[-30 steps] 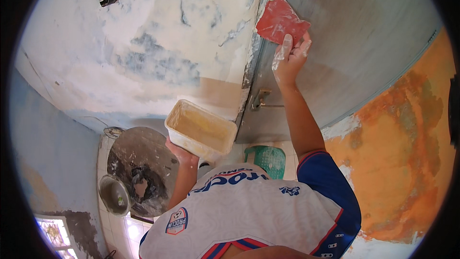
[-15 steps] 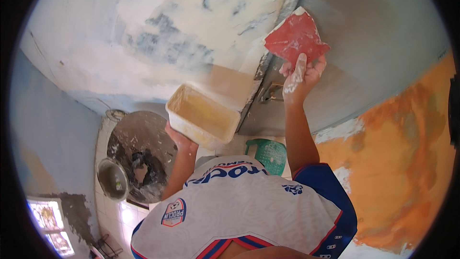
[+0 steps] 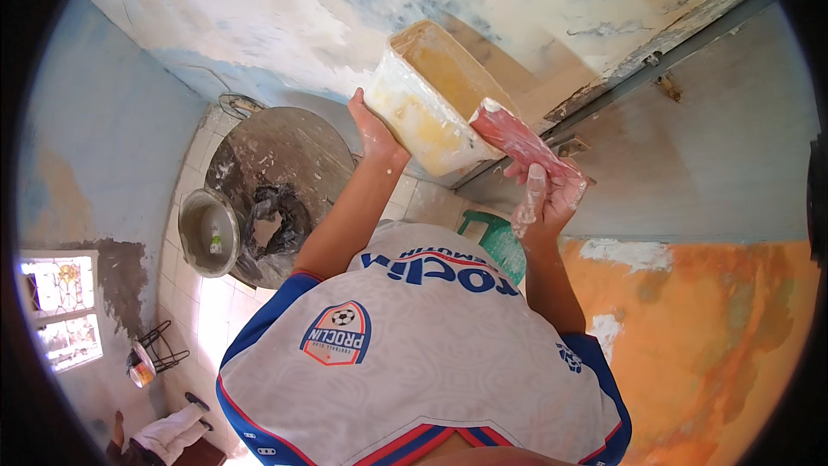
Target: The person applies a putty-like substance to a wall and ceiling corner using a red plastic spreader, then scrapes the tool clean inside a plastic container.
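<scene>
A rectangular white plastic tub point(image 3: 423, 114), smeared with cream putty, is tilted in front of the wall. My left hand point(image 3: 379, 131) grips it at its left end, most fingers hidden beneath it. In my right hand point(image 3: 548, 198), whitened with putty, is a red putty spreader point(image 3: 516, 135). The spreader's edge, with a dab of white putty at its corner, meets the tub's right rim. Inside the tub, yellowish residue coats the walls; its bottom is partly hidden. Behind both hands rises the patchy, putty-covered wall point(image 3: 259, 13).
A grey door point(image 3: 690, 147) adjoins the wall on the right. Below left stands a round table point(image 3: 250, 142) with a metal basin point(image 3: 197, 246) and a black plastic bag point(image 3: 297, 211). A green chair point(image 3: 503, 246) is by my right arm. Another person point(image 3: 168, 431) is at lower left.
My right hand has come down from the door edge, bringing the spreader to the tub's rim. My left hand has raised the tub up and rightward, and the view has swung left.
</scene>
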The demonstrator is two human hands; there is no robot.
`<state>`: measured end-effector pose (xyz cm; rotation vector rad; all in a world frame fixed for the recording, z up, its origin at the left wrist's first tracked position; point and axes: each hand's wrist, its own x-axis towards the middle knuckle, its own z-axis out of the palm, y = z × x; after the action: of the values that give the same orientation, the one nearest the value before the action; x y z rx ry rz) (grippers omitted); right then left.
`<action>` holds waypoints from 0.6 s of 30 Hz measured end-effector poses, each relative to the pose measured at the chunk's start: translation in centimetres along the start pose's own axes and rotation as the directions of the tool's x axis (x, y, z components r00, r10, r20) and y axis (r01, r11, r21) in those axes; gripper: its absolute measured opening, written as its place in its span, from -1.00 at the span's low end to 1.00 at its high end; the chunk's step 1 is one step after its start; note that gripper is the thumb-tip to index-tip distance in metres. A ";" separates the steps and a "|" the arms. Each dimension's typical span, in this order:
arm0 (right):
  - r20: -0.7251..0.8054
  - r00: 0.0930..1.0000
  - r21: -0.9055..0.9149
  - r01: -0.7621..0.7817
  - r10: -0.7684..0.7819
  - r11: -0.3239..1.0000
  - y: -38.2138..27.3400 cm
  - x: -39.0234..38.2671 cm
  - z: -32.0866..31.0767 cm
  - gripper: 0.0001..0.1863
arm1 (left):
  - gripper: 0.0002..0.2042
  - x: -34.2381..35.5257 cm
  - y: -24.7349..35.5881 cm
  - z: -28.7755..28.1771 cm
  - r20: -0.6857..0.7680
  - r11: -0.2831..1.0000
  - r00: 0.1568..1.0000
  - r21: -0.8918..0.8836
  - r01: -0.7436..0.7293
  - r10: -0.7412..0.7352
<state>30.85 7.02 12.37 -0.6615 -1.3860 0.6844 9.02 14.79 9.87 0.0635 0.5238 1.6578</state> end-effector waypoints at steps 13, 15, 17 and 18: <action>-0.199 0.979 -0.028 -0.058 0.051 0.998 -0.7 3.2 3.0 -0.73 | -0.36 3.6 1.3 -2.3 -0.044 0.997 0.999 0.071 -0.016 0.019; -0.143 0.989 -0.067 -0.038 0.028 0.997 0.1 2.8 3.0 -0.73 | -0.37 3.7 1.4 -2.3 -0.037 0.997 0.999 0.071 -0.032 0.035; -0.028 1.000 -0.101 -0.003 0.000 0.995 1.6 1.8 3.2 -0.73 | -0.37 3.8 1.5 -2.4 -0.042 0.996 0.998 0.074 -0.045 0.048; -0.006 1.000 -0.143 -0.014 0.014 0.990 1.5 1.4 3.6 -0.71 | -0.37 3.8 1.5 -2.4 -0.049 0.996 0.997 0.077 -0.048 0.052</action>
<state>27.26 9.09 12.38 -0.7859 -1.4363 0.5981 6.19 17.65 7.31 0.0908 0.6282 1.6921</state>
